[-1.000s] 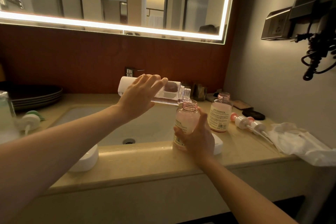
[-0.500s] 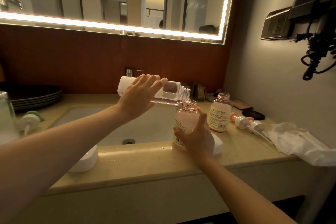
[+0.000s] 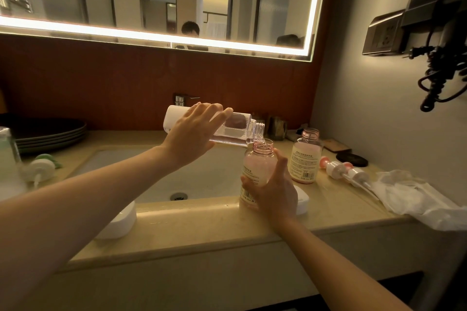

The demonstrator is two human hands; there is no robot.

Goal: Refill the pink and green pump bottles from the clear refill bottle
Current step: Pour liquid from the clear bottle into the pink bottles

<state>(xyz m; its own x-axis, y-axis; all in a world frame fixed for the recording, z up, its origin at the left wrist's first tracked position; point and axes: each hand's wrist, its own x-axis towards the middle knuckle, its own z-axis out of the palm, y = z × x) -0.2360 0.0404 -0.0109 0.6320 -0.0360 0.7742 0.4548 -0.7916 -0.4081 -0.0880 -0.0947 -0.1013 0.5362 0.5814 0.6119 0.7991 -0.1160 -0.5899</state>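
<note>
My left hand [image 3: 194,131] grips the clear refill bottle [image 3: 235,130], which lies almost level above the sink with its neck over the mouth of an open pink bottle [image 3: 257,166]. My right hand [image 3: 274,190] wraps around that pink bottle's lower half and keeps it upright on the counter's front edge. A second open pink bottle [image 3: 304,159] stands just to the right. Two pink-and-white pump heads [image 3: 343,171] lie on the counter beyond it. A green-and-white pump head [image 3: 41,166] lies at the left beside a pale green bottle [image 3: 7,159], cut off by the frame's edge.
The sink basin [image 3: 151,179] sits under my left arm, with the tap [image 3: 180,100] behind. Dark plates [image 3: 48,131] are stacked at the back left. A crumpled plastic bag [image 3: 414,197] lies at the right. White lids [image 3: 118,222] rest on the front edge.
Both hands and the bottles hold nearly the same pose. A person's head has come into view in the mirror.
</note>
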